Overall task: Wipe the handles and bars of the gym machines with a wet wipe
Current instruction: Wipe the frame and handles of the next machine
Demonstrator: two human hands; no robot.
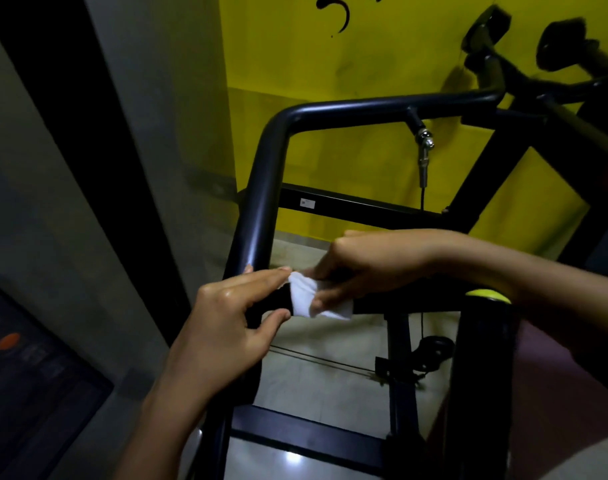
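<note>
A white wet wipe [316, 299] is wrapped over a dark horizontal bar [406, 303] of a black gym machine, low in the middle of the view. The right hand [375, 268] is brought in from the right edge, forearm nearly level, wrist slightly dropped, knuckles up; its fingers are curled down over the bar and the wipe is pinched against the bar between thumb and fingertips. The left hand [233, 317] is raised from the lower left, forearm angled steeply upward, back of the hand turned toward the camera. Its fingers are held fairly straight and close together, pointing right, with the tips touching the left edge of the wipe; the thumb is set below, under the bar, so the bar end is loosely pinched between thumb and fingers. Whether the wipe itself is gripped by the left hand cannot be told. The two hands are just beside each other, with the wipe between them. A curved tubular frame [261, 202] is seen rising behind the left hand and bending right across the top. A yellow-capped post [486, 327] is seen just under the right wrist. A cable with a metal swivel [424, 147] hangs from the upper tube. A yellow wall [364, 57] is seen behind, and pale tiled floor [323, 348] below.
</note>
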